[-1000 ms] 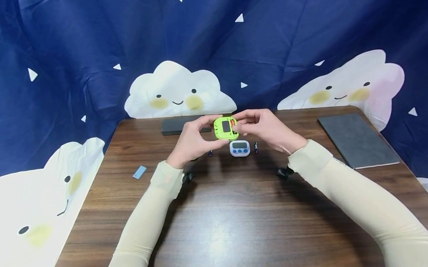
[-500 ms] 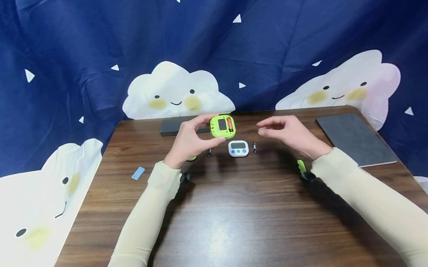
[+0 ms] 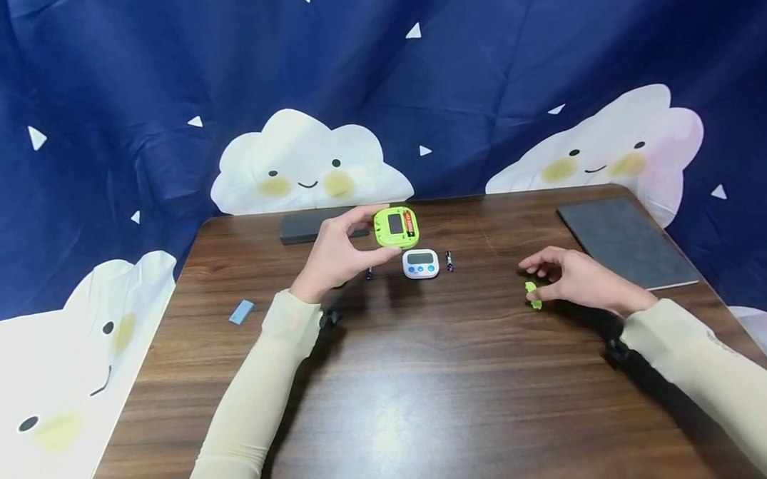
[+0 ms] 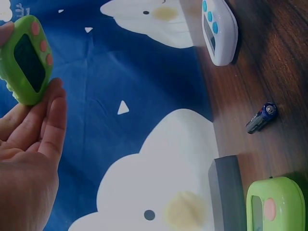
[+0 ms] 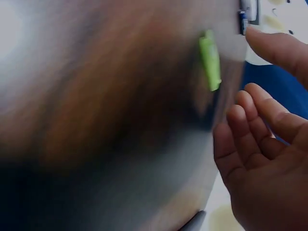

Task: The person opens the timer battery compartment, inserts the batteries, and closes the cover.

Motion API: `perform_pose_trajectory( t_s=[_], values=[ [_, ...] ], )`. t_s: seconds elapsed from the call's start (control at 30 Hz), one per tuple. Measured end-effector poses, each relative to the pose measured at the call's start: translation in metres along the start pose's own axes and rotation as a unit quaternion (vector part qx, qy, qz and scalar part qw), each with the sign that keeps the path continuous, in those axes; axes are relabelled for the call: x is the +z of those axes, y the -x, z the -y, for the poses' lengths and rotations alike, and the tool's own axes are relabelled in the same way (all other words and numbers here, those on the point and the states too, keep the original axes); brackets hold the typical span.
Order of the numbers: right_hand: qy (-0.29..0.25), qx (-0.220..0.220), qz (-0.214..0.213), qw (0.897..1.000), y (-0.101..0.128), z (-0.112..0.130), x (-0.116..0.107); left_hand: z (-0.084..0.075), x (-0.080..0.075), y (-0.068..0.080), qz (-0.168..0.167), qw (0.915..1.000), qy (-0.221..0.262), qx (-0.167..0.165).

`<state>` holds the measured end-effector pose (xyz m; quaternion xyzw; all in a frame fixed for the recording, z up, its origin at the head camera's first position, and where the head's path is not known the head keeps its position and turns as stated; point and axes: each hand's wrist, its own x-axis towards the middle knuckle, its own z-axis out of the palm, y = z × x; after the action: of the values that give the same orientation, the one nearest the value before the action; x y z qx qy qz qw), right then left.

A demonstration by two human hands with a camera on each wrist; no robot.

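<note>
My left hand (image 3: 339, 254) pinches a green digital timer (image 3: 387, 238) by its edges above the table. Its back faces me in the head view, with a red battery (image 3: 410, 222) lying in the uncovered slot. The left wrist view shows the timer's screen side and pink buttons. On the right, my right hand (image 3: 572, 281) hovers with loosely bent fingers over a small green battery cover (image 3: 536, 305) on the table. The right wrist view shows that cover (image 5: 210, 61) apart from thumb and fingertips. Below the held timer stands a white timer (image 3: 421, 264) with blue buttons.
Two dark-blue batteries lie beside the white timer, one on its right (image 3: 449, 261), another on its left (image 3: 368, 274). A second green timer (image 4: 284, 204) stands near a black box (image 3: 298, 229). A dark notebook (image 3: 624, 243) lies right; a light-blue flat piece (image 3: 242, 311) lies left.
My right hand has left the timer's battery slot and moved right and down to the green battery cover. The left hand keeps holding the timer almost in place.
</note>
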<state>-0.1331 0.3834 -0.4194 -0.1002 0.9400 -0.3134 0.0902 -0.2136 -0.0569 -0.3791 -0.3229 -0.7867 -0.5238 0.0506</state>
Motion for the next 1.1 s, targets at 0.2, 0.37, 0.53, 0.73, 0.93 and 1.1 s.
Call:
perform_pose_trajectory(
  t_s=[0.2,0.37,0.53,0.73,0.93,1.1],
  values=[
    [0.014,0.01,0.015,1.0,0.008,-0.012,0.004,-0.002,0.0,0.0,0.004,1.0,0.001,-0.001],
    [0.007,0.007,0.016,1.0,0.007,-0.014,0.008,-0.002,-0.001,0.001,0.003,1.0,-0.004,0.0],
    [0.013,0.005,0.018,1.0,0.005,-0.014,0.007,-0.001,0.0,0.001,0.001,1.0,0.003,0.004],
    [0.03,0.005,0.034,0.999,0.0,-0.009,0.005,0.001,-0.002,0.001,-0.005,0.9999,0.008,0.004],
    [0.045,-0.007,0.05,0.998,-0.001,0.0,0.005,0.001,-0.002,0.001,-0.002,1.0,0.004,-0.003],
    [0.042,-0.005,0.06,0.997,-0.001,0.003,0.004,0.001,-0.001,0.0,-0.004,0.9999,0.008,0.004]
  ],
)
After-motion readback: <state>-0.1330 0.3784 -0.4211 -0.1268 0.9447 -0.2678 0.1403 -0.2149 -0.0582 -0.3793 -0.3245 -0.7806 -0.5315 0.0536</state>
